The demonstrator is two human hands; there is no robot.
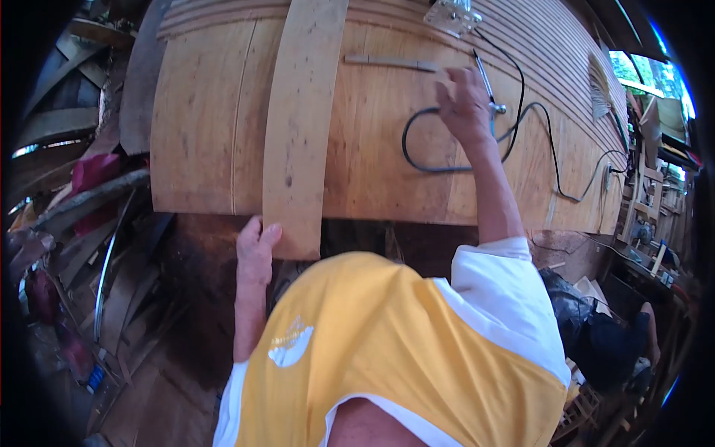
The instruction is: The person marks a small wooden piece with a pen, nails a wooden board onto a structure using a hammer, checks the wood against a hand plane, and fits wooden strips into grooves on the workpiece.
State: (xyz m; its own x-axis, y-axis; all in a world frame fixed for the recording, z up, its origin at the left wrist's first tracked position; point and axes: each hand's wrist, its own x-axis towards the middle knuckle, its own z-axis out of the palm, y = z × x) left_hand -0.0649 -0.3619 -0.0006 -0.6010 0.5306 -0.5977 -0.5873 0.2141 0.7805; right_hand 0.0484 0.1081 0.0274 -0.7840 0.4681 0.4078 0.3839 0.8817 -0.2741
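My left hand [258, 249] grips the near end of a long, thin wooden board [302, 127], its thumb on the upper face by the left edge. That board lies across a wide wooden worktop [201, 112] and juts past its front edge. My right hand [465, 104] is over the worktop with its fingers apart and slightly bent, holding nothing that I can see. Close to its fingertips is the end of a narrow wooden strip [391, 62]. A hammer [498, 109] lies just beside this hand, its handle pointing away.
A power tool with a clear base [453, 16] stands at the back, and a dark cord [523, 82] loops across the worktop. Grooved slats [551, 52] run along the far side. Scrap wood [74, 246] is piled at left. Dark cloth [607, 343] shows at lower right.
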